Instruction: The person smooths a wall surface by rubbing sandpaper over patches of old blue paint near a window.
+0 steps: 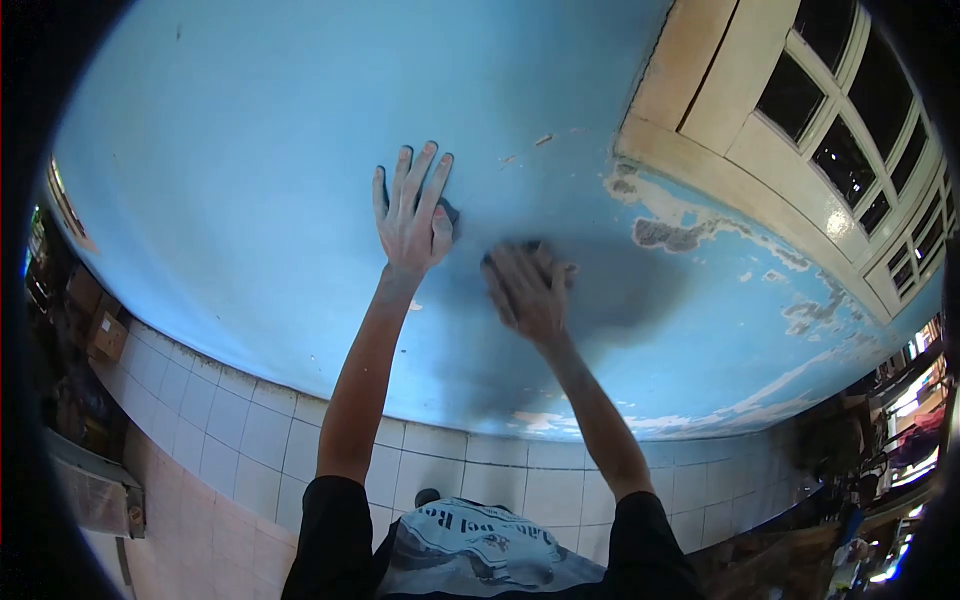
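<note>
1. Near the frame's middle, the left hand [412,215] presses a dark pad [449,211] on the blue wall [230,150], fingers spread open.
2. Just right, the right hand [528,292] (blurry) covers a second pad [505,250]; grip unclear.

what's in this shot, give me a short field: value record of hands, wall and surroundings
left hand: flat on blue wall, fingers spread, over a dark piece
right hand: blurred, on the wall over a second dark piece
wall state: peeling paint beside the window frame
window frame: cream, upper right
below: white tiles
</note>
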### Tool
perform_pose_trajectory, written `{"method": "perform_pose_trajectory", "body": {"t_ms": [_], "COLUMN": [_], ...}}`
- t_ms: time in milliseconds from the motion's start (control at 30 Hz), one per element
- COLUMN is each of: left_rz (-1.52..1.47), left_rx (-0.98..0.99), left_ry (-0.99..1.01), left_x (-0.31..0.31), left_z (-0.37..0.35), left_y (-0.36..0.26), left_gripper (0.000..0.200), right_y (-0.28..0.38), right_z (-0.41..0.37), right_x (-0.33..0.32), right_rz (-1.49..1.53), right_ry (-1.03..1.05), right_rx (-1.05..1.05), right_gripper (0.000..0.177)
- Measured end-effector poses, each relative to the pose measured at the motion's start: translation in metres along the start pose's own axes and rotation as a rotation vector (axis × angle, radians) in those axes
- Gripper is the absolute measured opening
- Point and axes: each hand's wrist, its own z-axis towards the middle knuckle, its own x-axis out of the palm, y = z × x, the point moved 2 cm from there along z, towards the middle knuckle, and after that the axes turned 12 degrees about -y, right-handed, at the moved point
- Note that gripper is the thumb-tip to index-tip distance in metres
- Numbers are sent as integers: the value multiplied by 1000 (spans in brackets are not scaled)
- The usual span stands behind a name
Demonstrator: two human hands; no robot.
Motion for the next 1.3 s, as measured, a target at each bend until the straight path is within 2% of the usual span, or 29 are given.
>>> {"method": "perform_pose_trajectory", "body": {"t_ms": [67,133,233,300,367,400,500,567,633,700,800,900,967,1000,1067,1100,1167,1233,1300], "left_rz": [-14,-18,-69,-88,-91,-89,-41,-66,-84,-78,-48,-32,-31,-26,-9,8,-7,-12,-28], "left_rx": [-5,3,-23,-45,-34,-25,0,-17,-32,-4,14,24,34,42,42,34,24,29,13], "left_ry": [2,2,59,52,51,46,-15,17,43,43,40,41,39,39,10,-12,-14,-13,-4], "left_x": [2,-1,0,-1,-1,0,2,0,-1,0,0,1,1,1,1,1,2,2,1], "left_z": [-1,-2,-2,-3,-3,-3,-2,-3,-4,-3,-4,-4,-4,-3,-1,-2,-3,-3,-4], "left_y": [1,4,4,4,5,5,4,4,4,6,6,5,5,5,4,2,2,3,4], "left_gripper": [46,47,54,57,57,58,51,55,59,58,55,51,50,49,46,44,44,45,48], "right_y": [-12,-20,-15,9,36,38,42,17,-3,-17,-16,14,33,32,25,20,-4,-10,-7], "right_z": [67,118,121,39,-28,-42,-47,-12,48,98,101,32,-26,-28,-29,-13,35,83,107], "right_x": [-30,-50,-49,3,28,33,33,17,-12,-36,-28,11,28,26,21,10,-12,-39,-47], "right_rz": [-164,-362,-338,-38,147,147,25,234,-102,-221,-300,-191,-143,-146,30,23,-4,-122,-193], "right_ry": [-202,-264,-188,20,97,98,144,169,-149,-253,-254,-44,169,168,75,78,-90,-327,-330], "right_rx": [31,76,73,116,-54,-56,-76,120,30,100,64,32,-256,-254,-203,-197,-77,141,185], "right_gripper": [39,44,46,45,45,45,41,38,44,40,42,45,46,46,42,42,49,45,44]}}
